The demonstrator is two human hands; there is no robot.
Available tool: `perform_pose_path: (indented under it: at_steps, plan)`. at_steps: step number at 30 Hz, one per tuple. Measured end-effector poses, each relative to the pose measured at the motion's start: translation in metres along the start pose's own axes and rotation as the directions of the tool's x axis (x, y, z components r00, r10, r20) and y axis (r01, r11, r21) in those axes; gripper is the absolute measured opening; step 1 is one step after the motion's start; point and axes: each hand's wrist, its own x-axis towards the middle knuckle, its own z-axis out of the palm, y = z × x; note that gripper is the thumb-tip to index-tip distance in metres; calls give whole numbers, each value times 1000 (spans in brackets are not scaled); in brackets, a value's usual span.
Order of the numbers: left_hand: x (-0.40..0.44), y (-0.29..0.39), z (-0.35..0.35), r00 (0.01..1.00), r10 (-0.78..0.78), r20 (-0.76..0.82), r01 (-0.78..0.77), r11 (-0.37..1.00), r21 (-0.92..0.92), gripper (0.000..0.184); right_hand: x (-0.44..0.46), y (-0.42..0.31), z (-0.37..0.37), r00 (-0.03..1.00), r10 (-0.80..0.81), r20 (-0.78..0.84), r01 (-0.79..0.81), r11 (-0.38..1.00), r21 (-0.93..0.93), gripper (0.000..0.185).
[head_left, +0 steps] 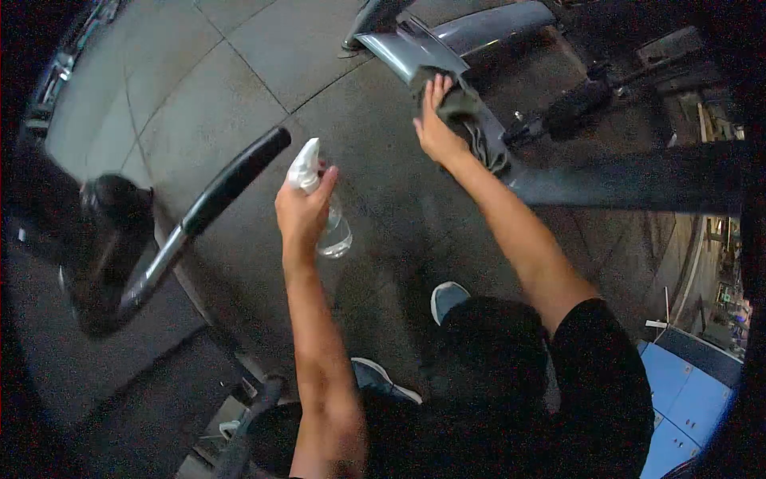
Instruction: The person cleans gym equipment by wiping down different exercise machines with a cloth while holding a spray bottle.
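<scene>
My left hand is wrapped around the neck of a clear spray bottle with a white trigger head. Some clear liquid shows in the bottle, which I hold up above the floor. Farther forward on the right, my right hand lies with its fingers stretched out on a dark grey-green cloth. The cloth is bunched against the silver-grey frame of an exercise machine, and its folds hang down beside my wrist. The palm side of that hand is hidden.
A black-gripped handlebar of another machine rises at the left, near the bottle. A thick dark beam runs to the right. Dark tiles cover the floor. Blue lockers stand at the lower right. My shoes are below.
</scene>
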Motion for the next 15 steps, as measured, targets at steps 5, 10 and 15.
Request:
perform_pose_path:
  at_steps: [5, 10, 15]
  plan:
    - [18, -1, -1, 988, -156, -15, 152, 979, -138, 35, 119, -6, 26, 898, -129, 420, 428, 41, -903, 60]
    - [21, -23, -2, 998, -57, -11, 56, 995, -85, 44, 179, -8, 103, 952, -148, 267, 255, 865, -432, 60]
    - [6, 3, -9, 999, -32, -24, 30, 996, -82, 34, 156, -11, 55, 985, 93, 144, -91, 996, -19, 84]
